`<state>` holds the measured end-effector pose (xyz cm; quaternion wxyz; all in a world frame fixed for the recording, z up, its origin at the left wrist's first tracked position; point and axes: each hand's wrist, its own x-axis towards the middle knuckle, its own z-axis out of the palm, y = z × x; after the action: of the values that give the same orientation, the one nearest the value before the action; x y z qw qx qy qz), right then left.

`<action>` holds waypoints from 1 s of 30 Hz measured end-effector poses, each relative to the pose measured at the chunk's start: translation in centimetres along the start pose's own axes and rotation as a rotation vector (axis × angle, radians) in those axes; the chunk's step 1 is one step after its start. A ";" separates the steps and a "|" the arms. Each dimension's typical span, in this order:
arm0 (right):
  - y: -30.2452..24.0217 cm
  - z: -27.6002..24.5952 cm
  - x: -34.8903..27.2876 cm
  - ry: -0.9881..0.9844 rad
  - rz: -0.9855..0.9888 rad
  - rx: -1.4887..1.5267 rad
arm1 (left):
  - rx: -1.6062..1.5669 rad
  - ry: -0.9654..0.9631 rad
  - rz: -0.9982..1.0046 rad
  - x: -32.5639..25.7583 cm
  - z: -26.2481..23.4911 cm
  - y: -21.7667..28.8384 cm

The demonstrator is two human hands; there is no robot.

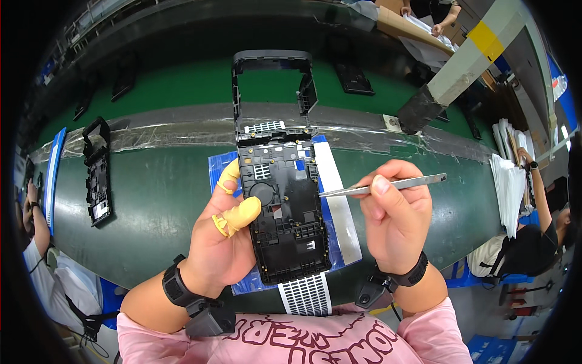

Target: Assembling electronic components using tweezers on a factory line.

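Note:
My left hand [225,236], with yellow finger cots on its thumb and a finger, is closed around the left edge of a black plastic housing [285,200]. The housing has an open rectangular frame at its far end and small brass-coloured inserts along its body. In my right hand [397,212] a pair of metal tweezers [400,183] is pinched between thumb and fingers. The tweezers' tips are at the right edge of the housing; whether they grip anything is too small to tell. Under the housing's near end lies a sheet of small black stickers [306,295].
A blue folder [348,264] with a white strip [339,206] lies beneath the housing. Another black housing [98,176] rests at the left, beside a blue-edged board [56,176]. A grey post [461,67] stands far right. White paper stacks [506,188] and other people are at both sides.

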<state>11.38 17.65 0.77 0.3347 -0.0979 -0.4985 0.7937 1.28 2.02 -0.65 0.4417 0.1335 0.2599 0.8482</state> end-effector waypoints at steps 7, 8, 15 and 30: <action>-0.1 0.2 -0.2 0.015 -0.020 -0.007 | -0.071 0.150 -0.079 -0.3 0.6 0.6; -0.2 0.2 -0.1 0.014 -0.020 -0.006 | -0.070 0.150 -0.079 -0.2 0.2 0.7; -0.5 -0.2 1.2 0.049 -0.066 -0.012 | 0.075 0.116 -0.068 4.2 -1.5 2.5; 3.3 0.2 0.2 -0.068 0.200 -0.119 | 2.483 1.073 0.382 -4.2 -15.1 23.8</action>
<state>9.69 16.72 -1.88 0.2302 -0.1399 -0.5434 0.7951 -19.35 -17.61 0.15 -0.2451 0.1295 0.9593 0.0530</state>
